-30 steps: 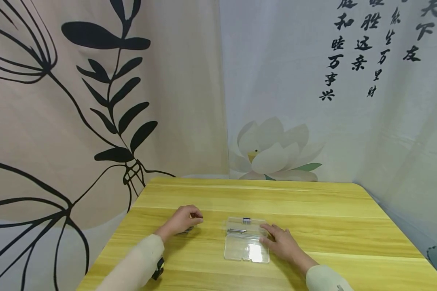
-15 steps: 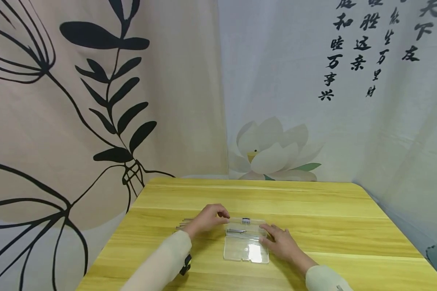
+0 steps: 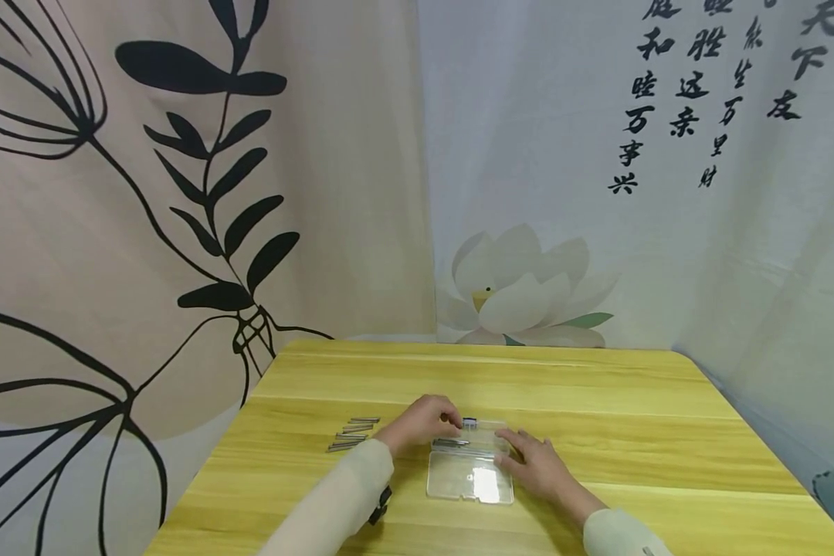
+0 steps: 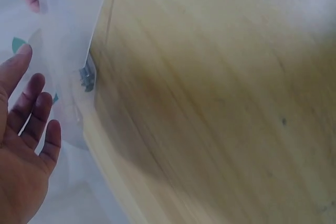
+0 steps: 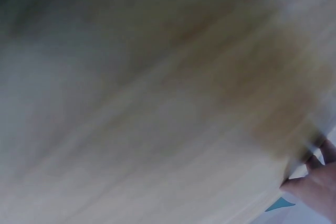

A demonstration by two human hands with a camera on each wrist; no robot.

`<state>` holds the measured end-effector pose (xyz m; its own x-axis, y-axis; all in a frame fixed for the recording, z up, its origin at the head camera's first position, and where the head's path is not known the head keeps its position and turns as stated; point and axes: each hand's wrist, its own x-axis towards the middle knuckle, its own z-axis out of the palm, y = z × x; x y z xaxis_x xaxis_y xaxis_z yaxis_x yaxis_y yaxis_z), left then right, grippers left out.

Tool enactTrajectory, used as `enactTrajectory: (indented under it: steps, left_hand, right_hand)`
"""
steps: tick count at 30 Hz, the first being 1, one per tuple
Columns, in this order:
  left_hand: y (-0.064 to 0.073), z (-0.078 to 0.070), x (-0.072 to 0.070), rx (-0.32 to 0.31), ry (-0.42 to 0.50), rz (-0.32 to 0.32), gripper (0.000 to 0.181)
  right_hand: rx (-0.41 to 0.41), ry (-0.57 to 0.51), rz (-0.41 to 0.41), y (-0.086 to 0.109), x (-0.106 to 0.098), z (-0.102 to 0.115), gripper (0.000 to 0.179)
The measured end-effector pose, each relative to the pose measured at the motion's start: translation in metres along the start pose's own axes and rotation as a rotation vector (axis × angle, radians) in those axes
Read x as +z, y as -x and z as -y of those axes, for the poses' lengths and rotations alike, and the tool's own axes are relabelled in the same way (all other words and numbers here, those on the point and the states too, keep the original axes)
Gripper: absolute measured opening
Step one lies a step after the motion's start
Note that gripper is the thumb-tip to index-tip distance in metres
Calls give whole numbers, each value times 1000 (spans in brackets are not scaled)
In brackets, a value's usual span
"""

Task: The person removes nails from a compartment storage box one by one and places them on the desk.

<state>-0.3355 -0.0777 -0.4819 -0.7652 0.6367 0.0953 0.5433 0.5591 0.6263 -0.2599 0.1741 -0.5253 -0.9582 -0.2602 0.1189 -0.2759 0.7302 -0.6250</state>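
Observation:
A clear plastic box (image 3: 452, 475) lies unfolded on the table, its lid towards me. Several slim silver metal rods (image 3: 450, 443) rest in its far half; their exact kind is too small to tell. My left hand (image 3: 420, 422) hovers over the far left corner, fingers bent. In the left wrist view, the left hand (image 4: 26, 156) shows loosely bent fingers beside the box (image 4: 73, 19); whether thumb and index pinch anything is hidden. My right hand (image 3: 538, 467) holds the box's right edge. The right wrist view catches that hand (image 5: 315, 187) with thumb and fingers at the edge.
More silver rods (image 3: 347, 442) lie in a loose group on the wooden table (image 3: 598, 394), left of the box and by the left sleeve (image 3: 340, 494). A small dark blue clasp or label (image 3: 469, 423) sits at the box's far edge. A printed curtain (image 3: 361, 193) hangs behind.
My left hand has moved right, from the loose rods to the far left corner of the box, uncovering the rods on the table. The right hand and the box have stayed put.

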Motion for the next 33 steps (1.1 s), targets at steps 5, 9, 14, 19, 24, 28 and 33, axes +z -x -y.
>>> enactTrajectory:
  steps: [5,9,14,19,24,28,33]
  left_hand:
    - [-3,3,8,1,-23,22,2]
    - [-4,3,13,4,-62,35,0]
    - [-5,2,15,20,-133,53,6]
    - [-8,2,15,20,-164,71,4]
    - [-11,2,16,29,-225,93,3]
    - [-13,1,16,30,-310,110,4]
    - [-14,-2,16,58,-402,111,4]
  right_hand:
    - [3,-2,4,0,1,1,48]
    - [5,-7,6,0,1,1,47]
    - [7,-10,8,0,1,1,47]
    - [8,-14,9,0,1,1,47]
    - [4,-9,4,0,1,1,47]
    - [2,-7,3,0,1,1,47]
    - [-2,-1,-2,-1,0,1,47]
